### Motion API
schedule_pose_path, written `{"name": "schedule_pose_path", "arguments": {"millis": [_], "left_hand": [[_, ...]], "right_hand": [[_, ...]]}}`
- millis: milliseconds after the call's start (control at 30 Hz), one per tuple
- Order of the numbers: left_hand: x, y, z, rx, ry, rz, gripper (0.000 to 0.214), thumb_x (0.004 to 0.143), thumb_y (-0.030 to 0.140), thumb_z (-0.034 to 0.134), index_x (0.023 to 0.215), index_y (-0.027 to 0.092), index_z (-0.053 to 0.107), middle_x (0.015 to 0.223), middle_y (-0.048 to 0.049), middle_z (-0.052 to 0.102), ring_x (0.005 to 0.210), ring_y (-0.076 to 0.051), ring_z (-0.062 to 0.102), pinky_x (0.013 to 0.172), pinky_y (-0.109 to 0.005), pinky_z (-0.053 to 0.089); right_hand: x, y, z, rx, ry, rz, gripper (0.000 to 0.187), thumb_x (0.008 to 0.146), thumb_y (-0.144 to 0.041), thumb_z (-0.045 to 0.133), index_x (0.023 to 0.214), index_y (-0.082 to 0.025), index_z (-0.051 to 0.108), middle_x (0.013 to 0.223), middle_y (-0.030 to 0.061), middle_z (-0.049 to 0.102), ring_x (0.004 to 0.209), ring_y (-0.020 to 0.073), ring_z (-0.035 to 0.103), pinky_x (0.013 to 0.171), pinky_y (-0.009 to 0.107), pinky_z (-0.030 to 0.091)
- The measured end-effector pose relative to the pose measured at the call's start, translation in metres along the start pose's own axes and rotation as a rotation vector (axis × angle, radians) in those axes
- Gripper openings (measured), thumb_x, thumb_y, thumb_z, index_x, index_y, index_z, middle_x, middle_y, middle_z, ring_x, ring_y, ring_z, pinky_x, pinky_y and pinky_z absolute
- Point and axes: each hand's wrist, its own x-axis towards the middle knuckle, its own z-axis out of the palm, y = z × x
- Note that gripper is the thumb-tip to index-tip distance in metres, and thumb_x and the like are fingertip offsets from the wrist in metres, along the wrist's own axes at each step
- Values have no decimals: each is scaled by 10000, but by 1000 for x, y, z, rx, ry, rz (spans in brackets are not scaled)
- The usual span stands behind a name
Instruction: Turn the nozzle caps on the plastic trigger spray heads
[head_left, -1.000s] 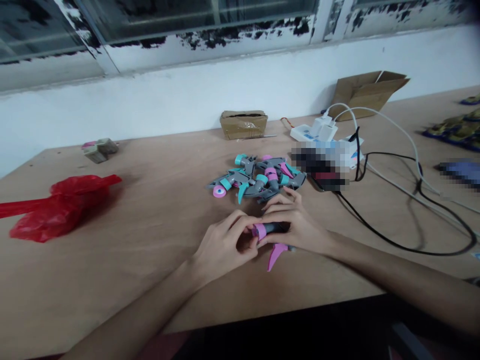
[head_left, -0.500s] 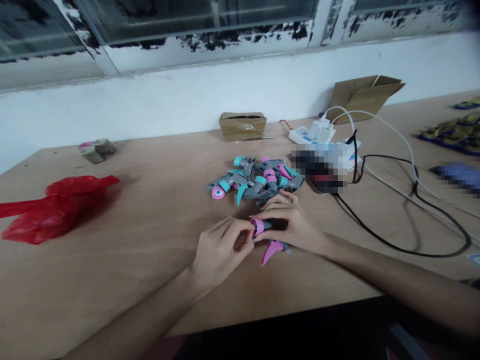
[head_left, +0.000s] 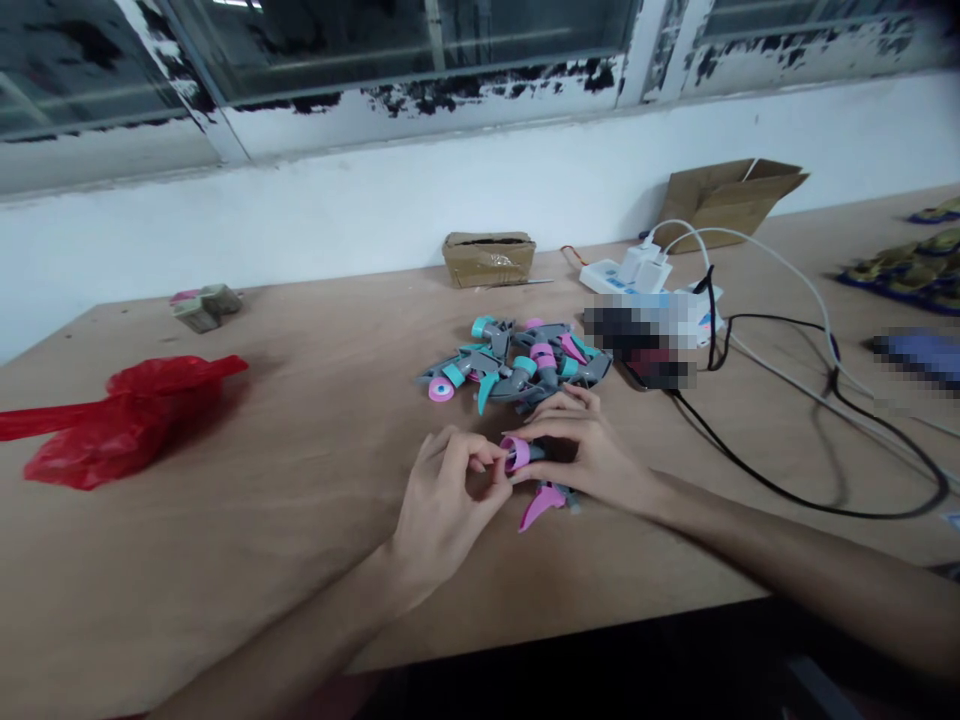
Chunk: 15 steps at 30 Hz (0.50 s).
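Observation:
A grey trigger sprayer head with a pink collar [head_left: 516, 454] and a pink trigger [head_left: 541, 506] lies on its side, low over the table. My right hand [head_left: 592, 450] is closed around it, thumb and fingers on the collar and neck. The collar's open end faces left. There my left hand [head_left: 454, 500] pinches thumb and forefinger together at the opening; a thin pale bit shows at the fingertips, too small to name. Just beyond my hands is a pile of similar grey sprayer heads [head_left: 517, 366] with teal or pink collars and triggers.
A red plastic bag [head_left: 135, 420] lies at the left, with small blocks [head_left: 206, 307] behind it. Cardboard boxes [head_left: 489, 262] stand along the wall. On the right are a power strip [head_left: 606, 277], a blurred dark device [head_left: 649, 350] and looping cables [head_left: 817, 512].
My left hand's fingers have shifted slightly at the collar, its other fingers a little more raised. The right hand keeps its hold. The whole view has moved slightly.

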Motion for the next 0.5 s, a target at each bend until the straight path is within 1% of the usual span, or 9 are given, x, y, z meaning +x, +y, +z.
{"name": "schedule_pose_path", "arguments": {"millis": [67, 133, 167, 200, 267, 333, 400, 500], "left_hand": [[3, -2, -4, 23, 36, -38, 206, 740, 115, 584, 760, 213, 404, 757, 30, 635, 728, -141, 582, 700, -298, 437], [7, -5, -8, -8, 53, -138, 218, 727, 124, 597, 753, 209, 398, 755, 29, 641, 724, -140, 584, 706, -296, 432], [9, -7, -9, -68, 38, -200, 221, 727, 138, 601, 758, 209, 394, 752, 29, 645, 707, -136, 581, 690, -287, 433], [11, -10, -10, -159, 2, -260, 223, 731, 157, 603, 766, 209, 389, 750, 28, 650, 684, -130, 578, 663, -275, 433], [15, -15, -9, -381, -108, -360, 224, 750, 201, 599, 776, 209, 376, 764, 22, 662, 656, -120, 576, 613, -250, 429], [16, -20, -6, -549, -210, -432, 224, 767, 232, 591, 760, 204, 369, 781, 10, 667, 667, -118, 584, 602, -239, 427], [16, -23, -2, -615, -263, -460, 231, 774, 244, 590, 729, 196, 369, 788, 3, 669, 685, -118, 590, 618, -239, 429], [14, -24, -1, -584, -301, -420, 212, 784, 232, 579, 703, 189, 388, 800, 1, 676, 700, -119, 591, 616, -235, 427]], "right_hand": [[0, 1, -2, -10, 9, 12, 328, 672, -484, 677, 929, -283, 654, 852, -23, 675, 923, 174, 571, 1002, 446, 159], [0, 2, -3, -8, 4, 36, 324, 668, -478, 682, 924, -280, 653, 849, -26, 674, 916, 175, 576, 996, 447, 177], [1, 3, -4, 0, -3, 45, 324, 670, -473, 683, 928, -281, 651, 856, -27, 674, 917, 175, 578, 994, 448, 187], [1, 3, -4, 12, -11, 47, 324, 675, -468, 681, 939, -284, 647, 869, -27, 674, 922, 176, 580, 993, 448, 197], [1, 3, -5, 35, -24, 33, 329, 686, -454, 678, 969, -290, 639, 908, -26, 674, 944, 178, 583, 1005, 449, 201], [0, 2, -5, 51, -30, 5, 337, 692, -443, 676, 991, -292, 634, 941, -21, 672, 968, 180, 585, 1023, 449, 193], [0, 2, -5, 60, -37, -17, 338, 699, -436, 673, 1003, -293, 634, 952, -19, 671, 973, 178, 589, 1034, 449, 191], [-1, 3, -4, 63, -44, -32, 348, 705, -431, 670, 1021, -293, 630, 940, -19, 672, 966, 173, 594, 1038, 453, 197]]}}
